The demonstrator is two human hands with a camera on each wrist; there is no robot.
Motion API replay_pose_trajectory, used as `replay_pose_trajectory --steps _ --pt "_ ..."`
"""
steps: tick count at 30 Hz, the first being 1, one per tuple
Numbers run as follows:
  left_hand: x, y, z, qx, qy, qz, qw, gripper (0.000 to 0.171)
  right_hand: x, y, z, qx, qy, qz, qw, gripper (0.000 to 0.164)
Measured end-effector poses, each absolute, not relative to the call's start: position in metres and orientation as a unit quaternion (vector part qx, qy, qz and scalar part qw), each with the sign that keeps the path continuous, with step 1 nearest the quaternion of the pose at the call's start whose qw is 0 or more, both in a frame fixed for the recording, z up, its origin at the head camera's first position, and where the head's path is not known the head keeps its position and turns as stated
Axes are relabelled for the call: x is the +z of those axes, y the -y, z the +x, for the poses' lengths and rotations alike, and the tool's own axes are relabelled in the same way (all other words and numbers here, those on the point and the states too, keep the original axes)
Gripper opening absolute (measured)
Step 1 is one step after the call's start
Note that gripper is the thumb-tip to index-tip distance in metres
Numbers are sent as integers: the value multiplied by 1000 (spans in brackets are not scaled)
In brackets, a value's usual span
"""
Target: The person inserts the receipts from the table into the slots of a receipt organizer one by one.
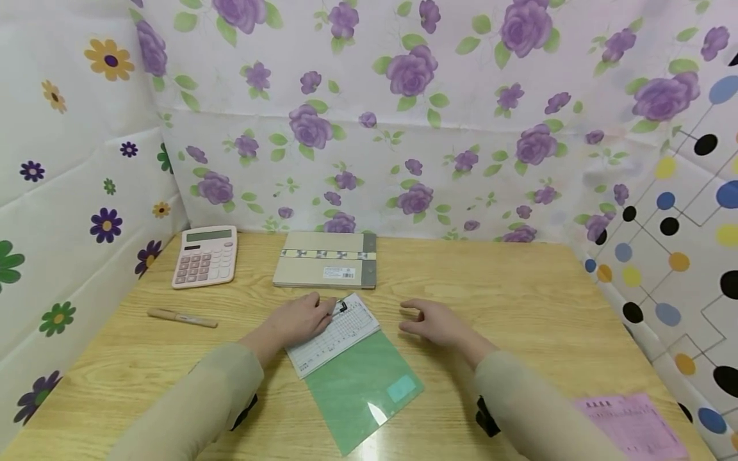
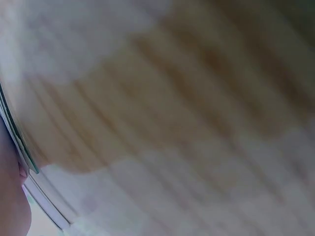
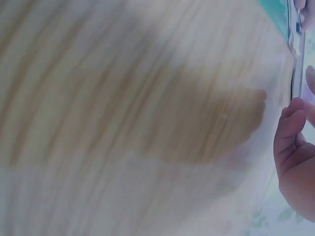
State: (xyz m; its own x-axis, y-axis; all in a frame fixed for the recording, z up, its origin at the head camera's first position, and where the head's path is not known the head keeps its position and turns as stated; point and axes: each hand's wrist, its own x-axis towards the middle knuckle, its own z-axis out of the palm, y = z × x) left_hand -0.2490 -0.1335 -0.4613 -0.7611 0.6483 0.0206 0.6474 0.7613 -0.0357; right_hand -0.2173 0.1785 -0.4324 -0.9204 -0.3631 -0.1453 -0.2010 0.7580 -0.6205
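A white pad of printed form slips (image 1: 337,338) lies tilted on the table, with a black clip (image 1: 343,307) at its upper edge. From beneath it a glossy green sheet (image 1: 360,397) extends toward me, bearing a light blue label. My left hand (image 1: 302,320) rests on the pad's upper left part, fingers reaching to the clip; its thumb is hidden. To the right of the pad, my right hand (image 1: 435,322) is held apart from it, thumb and forefinger spread with nothing between. In the right wrist view, the right hand's fingers (image 3: 290,128) curve loosely.
Behind the pad lies a beige notebook (image 1: 323,261) with a grey spine. A pink calculator (image 1: 205,256) stands at the back left, with a tan pen (image 1: 182,317) in front of it. At the front right lies a pink printed sheet (image 1: 634,426). Floral cloth (image 1: 369,160) hangs behind the table.
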Motion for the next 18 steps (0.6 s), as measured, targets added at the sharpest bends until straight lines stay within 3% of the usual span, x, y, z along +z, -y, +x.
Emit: replay_pose_trajectory --steps 18 --pt "-460 134 -249 3 941 -339 4 46 -419 -262 -197 -316 -928 -125 152 57"
